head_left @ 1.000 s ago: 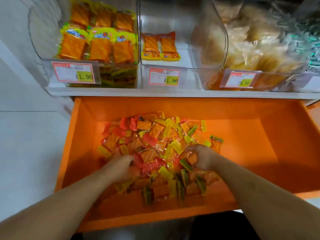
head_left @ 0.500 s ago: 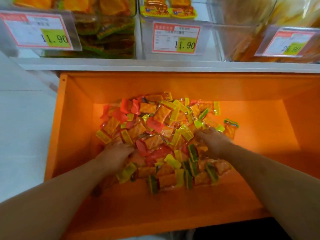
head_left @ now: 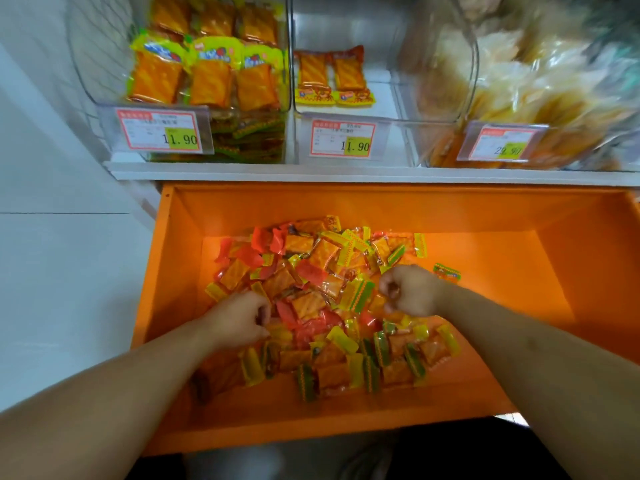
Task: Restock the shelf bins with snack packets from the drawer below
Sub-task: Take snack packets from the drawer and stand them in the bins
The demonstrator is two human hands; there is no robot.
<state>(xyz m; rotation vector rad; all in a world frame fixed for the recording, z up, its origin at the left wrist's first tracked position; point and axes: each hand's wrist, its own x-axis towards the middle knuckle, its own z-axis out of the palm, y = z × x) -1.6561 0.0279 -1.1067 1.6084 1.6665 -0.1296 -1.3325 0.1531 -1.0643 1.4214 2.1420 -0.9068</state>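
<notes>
Left hand (head_left: 242, 320) down in the pile, fingers curled among the snack packets (head_left: 322, 303) at its near-left edge; whether anything is actually pinched cannot be told. Right hand (head_left: 410, 289) raised a little above the heap's right side, fingers curled in, looking closed on nothing or on something too small to see. Packets heaped loose in the middle of the orange drawer (head_left: 519, 271), one stray packet (head_left: 446, 271) just beyond the right wrist.

Above, on the white shelf (head_left: 242, 171): left bin (head_left: 207, 81) well stocked, middle bin (head_left: 346, 109) holding just two packets at the back, right bin (head_left: 519, 98) full of paler bags.

Probably best done by sorting first: picking only the wrapper that matches the near-empty middle bin, gathering a flat handful with both hands cupped inward, then lifting clear of the shelf lip before tipping in. Slippery film, so a loose grab likely to shed packets.

Against half a second ago: view tilted up, more of the bins showing; right hand lifted off the pile where it lay buried; left hand much where it was.
</notes>
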